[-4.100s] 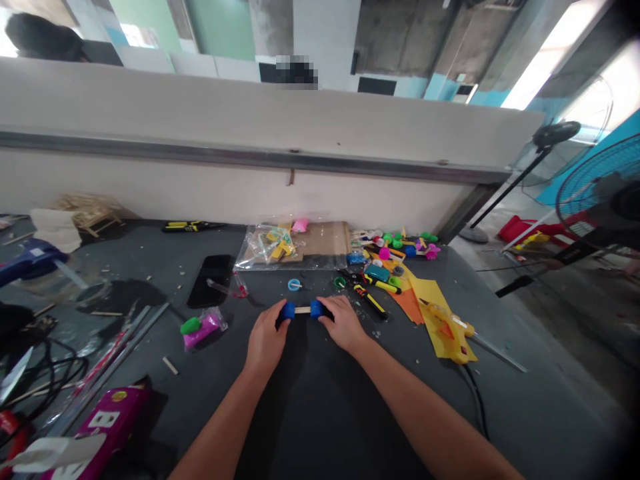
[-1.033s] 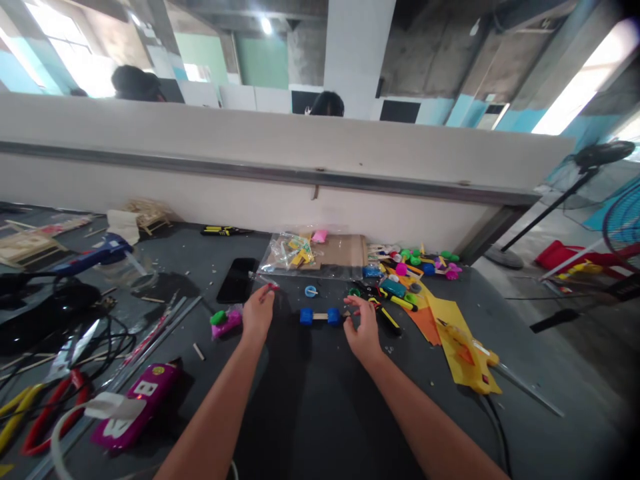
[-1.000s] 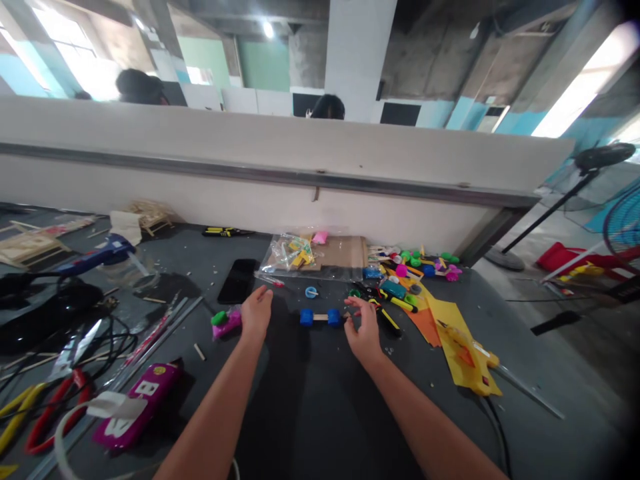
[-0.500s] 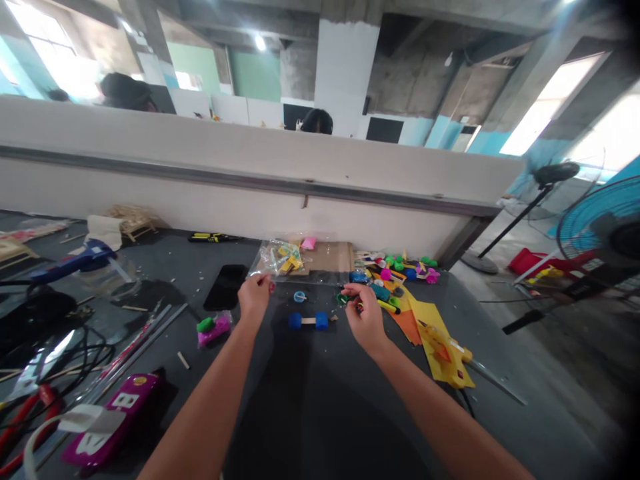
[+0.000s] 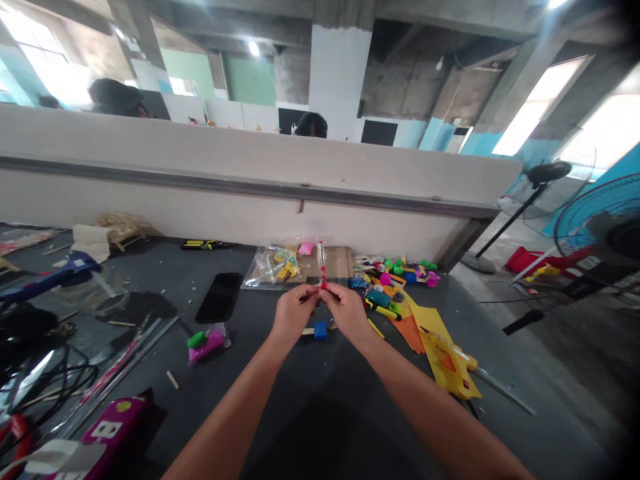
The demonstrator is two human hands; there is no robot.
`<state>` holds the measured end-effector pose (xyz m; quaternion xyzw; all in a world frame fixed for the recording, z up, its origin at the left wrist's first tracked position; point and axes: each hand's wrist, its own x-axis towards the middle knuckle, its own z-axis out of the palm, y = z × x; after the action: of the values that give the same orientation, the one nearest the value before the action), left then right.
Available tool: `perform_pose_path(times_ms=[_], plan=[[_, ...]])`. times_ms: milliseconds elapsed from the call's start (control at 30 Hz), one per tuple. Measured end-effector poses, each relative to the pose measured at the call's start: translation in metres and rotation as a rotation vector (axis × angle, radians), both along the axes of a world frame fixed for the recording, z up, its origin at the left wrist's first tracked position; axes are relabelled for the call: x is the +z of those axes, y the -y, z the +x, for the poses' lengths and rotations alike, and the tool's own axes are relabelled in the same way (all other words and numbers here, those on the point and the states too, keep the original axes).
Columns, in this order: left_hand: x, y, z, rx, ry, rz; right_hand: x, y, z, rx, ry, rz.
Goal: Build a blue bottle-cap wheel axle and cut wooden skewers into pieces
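Fingers [image 5: 311, 291] pinch clear red tube [image 5: 323, 267] | left hand [image 5: 291, 315] touching right hand [image 5: 347, 315] | blue wheel [image 5: 320, 331] below

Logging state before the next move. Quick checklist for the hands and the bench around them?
1. Grip: ok. The left hand and right hand both pinch the clear tube near its lower end.
2. Tube upright: ok. It stands nearly vertical, with red inside.
3. Tube cap or seal: cannot tell, too small.
4. Blue wheel on the wooden stick: ok, resting on the bench below the hands. The stick's far end is hidden by the left hand.
5. Phone and glue gun: ok, both lie apart from the hands.
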<state>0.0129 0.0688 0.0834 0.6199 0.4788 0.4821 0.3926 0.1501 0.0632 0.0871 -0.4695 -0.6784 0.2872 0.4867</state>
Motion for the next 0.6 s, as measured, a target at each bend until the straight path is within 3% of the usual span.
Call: perform_pose_path(times_ms=[100, 200, 333, 467, 600], plan=[[-0.008, -0.027, 0.010, -0.083, -0.173, 0.015, 0.002, -0.024, 0.028, -0.101, -0.022, -0.133], [-0.014, -0.066, 0.023, 0.124, -0.457, 0.090, 0.006, -0.057, 0.052, -0.227, -0.019, -0.209], [-0.026, -0.105, 0.044, 0.286, -0.663, 0.131, 0.011, -0.096, 0.070, -0.321, 0.324, -0.291], [-0.043, -0.119, 0.054, 0.319, -0.794, 0.086, 0.012, -0.118, 0.077, -0.292, 0.539, -0.336], [-0.056, -0.125, 0.049, 0.320, -0.861, 0.074, 0.011, -0.131, 0.080, -0.239, 0.738, -0.387]])
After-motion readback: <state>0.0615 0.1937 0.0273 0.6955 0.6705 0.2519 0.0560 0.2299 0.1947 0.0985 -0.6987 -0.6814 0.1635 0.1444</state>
